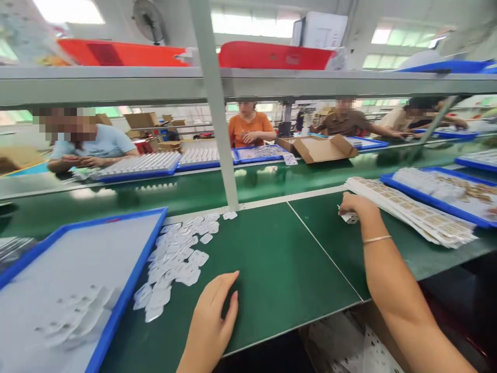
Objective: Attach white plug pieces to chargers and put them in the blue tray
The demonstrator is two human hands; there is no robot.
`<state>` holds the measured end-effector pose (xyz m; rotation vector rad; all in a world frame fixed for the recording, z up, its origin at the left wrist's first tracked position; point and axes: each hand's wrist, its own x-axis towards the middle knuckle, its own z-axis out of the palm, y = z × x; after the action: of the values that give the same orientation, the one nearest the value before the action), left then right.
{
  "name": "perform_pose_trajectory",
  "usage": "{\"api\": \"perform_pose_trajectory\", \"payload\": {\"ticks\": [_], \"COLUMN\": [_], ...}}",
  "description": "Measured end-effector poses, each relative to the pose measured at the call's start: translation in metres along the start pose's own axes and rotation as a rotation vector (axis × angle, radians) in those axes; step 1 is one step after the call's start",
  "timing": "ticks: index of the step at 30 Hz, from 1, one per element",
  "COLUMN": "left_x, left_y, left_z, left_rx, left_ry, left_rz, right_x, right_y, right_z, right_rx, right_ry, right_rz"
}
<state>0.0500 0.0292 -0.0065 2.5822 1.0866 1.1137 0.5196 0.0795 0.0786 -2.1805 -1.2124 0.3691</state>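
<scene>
My left hand [213, 313] hovers over the near edge of the green worktop [272, 254], thumb and fingers apart, holding nothing. To its upper left lies a loose heap of small white flat pieces [178, 259] with rounded corners. My right hand [357, 203] reaches forward over the worktop, its fingers bent down around a small white piece [350, 219] with dark spots; the fingertips are partly hidden. Just right of that hand lies a long stack of white strip sheets [411, 212] with tan printed squares.
A blue-rimmed tray [132, 290] with curved white parts stands at left. Another blue tray [384, 178] with white and tan pieces is at right. A grey post [217, 114] rises at the worktop's back edge under a shelf [135, 83]. Several co-workers sit opposite beyond an open cardboard box [324, 150].
</scene>
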Motion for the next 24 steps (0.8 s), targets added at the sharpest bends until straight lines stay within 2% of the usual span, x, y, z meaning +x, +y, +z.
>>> {"api": "perform_pose_trajectory", "payload": {"ticks": [2, 4, 6, 8, 9, 12, 14, 17, 18, 19, 22, 24], "left_x": [0.001, 0.001, 0.000, -0.001, -0.002, -0.003, -0.005, -0.007, -0.007, -0.007, -0.006, -0.005], "left_y": [0.009, 0.015, 0.020, 0.023, 0.024, 0.024, 0.022, 0.022, 0.023, 0.025, 0.029, 0.030], "left_z": [0.000, -0.001, -0.002, -0.002, -0.001, 0.005, 0.009, 0.011, 0.010, 0.009, 0.004, 0.003], "left_rx": [0.020, 0.044, 0.068, 0.080, 0.078, 0.038, 0.009, -0.007, -0.014, -0.026, -0.069, -0.098], "left_ry": [-0.004, -0.005, -0.014, -0.036, -0.055, -0.109, -0.089, -0.018, 0.004, 0.034, 0.148, 0.178], "left_rz": [-0.022, -0.044, -0.040, -0.006, 0.020, 0.062, 0.015, -0.102, -0.125, -0.138, -0.117, -0.092], "right_x": [-0.010, -0.033, -0.069, -0.113, -0.134, -0.178, -0.186, -0.168, -0.159, -0.150, -0.136, -0.133], "right_y": [-0.029, -0.061, -0.090, -0.113, -0.121, -0.133, -0.138, -0.147, -0.151, -0.155, -0.167, -0.175], "right_z": [0.025, 0.058, 0.092, 0.121, 0.131, 0.149, 0.151, 0.146, 0.145, 0.145, 0.156, 0.171], "right_rx": [0.014, 0.058, 0.168, 0.293, 0.357, 0.484, 0.521, 0.609, 0.616, 0.569, 0.236, 0.054], "right_ry": [-0.180, -0.401, -0.690, -0.914, -0.980, -1.047, -1.142, -1.372, -1.389, -1.348, -1.034, -0.862], "right_rz": [-0.097, -0.239, -0.439, -0.570, -0.592, -0.547, -0.505, -0.424, -0.412, -0.444, -0.691, -0.809]}}
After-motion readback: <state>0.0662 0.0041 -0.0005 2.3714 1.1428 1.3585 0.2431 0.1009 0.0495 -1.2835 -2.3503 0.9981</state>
